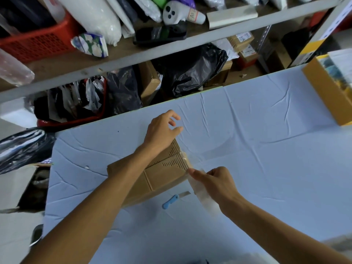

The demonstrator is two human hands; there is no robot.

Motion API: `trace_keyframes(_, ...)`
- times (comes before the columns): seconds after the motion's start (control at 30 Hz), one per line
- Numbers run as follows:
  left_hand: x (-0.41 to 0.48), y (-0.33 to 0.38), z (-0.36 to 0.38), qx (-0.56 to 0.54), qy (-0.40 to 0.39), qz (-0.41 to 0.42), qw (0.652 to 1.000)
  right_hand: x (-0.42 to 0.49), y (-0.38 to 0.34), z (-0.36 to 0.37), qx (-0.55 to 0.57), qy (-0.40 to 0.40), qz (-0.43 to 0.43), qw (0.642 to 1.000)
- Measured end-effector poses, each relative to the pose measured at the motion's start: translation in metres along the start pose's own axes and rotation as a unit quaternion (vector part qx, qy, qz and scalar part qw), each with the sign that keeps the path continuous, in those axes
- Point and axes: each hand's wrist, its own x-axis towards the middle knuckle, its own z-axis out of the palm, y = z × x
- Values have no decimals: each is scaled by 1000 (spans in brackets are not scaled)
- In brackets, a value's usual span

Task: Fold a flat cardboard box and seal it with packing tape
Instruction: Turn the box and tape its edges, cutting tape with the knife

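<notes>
A brown cardboard box point(163, 174) lies folded on the pale blue table cover point(266, 159), its top flaps closed with printed dashes along the seam. My left hand point(162, 130) hovers over the box's far end with fingers relaxed and spread, holding nothing. My right hand point(215, 181) grips a roll of clear packing tape point(204, 197) at the box's right end, thumb pressing a tape strip point(187, 162) onto the box edge. The roll is mostly hidden by my hand.
A blue-handled box cutter point(171, 201) lies on the cover just in front of the box. An open yellow-brown carton point(329, 92) stands at the table's far right. Behind the table, shelves hold bags, a red basket point(38, 42) and parcels.
</notes>
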Motion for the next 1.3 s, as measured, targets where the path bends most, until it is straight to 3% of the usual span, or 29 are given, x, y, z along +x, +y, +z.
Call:
trace_keyframes(0.1, -22, -8, -17, 52, -86, 117, 988, 2, -1, 1, 4, -7, -6, 1000)
trace_keyframes(0.17, -41, -15, -22, 121, -182, 151, 964, 2, -3, 2, 10, -11, -9, 1000)
trace_keyframes(0.23, -55, -22, -23, 193, -217, 180, 940, 2, -5, 3, 15, -16, -8, 1000)
trace_keyframes(0.33, -63, -25, -16, 247, -170, 236, 924, 2, -9, 2, 18, -25, -9, 999)
trace_keyframes(0.57, -47, -25, -20, 232, -81, 293, 924, 3, -21, -4, 27, -16, -58, 998)
trace_keyframes(0.83, -17, -26, -29, 224, -70, 269, 934, 11, -38, -16, 45, -27, -158, 986)
trace_keyframes(1.0, -16, -28, -21, 240, -80, 269, 929, 20, -40, -21, 23, -19, -154, 988)
trace_keyframes(1.13, -14, -27, -24, 144, -130, 201, 960, 21, -41, -18, 29, -10, -137, 990)
trace_keyframes(1.3, -13, -18, -12, 118, -88, 147, 978, 19, -39, -17, 34, -6, -129, 991)
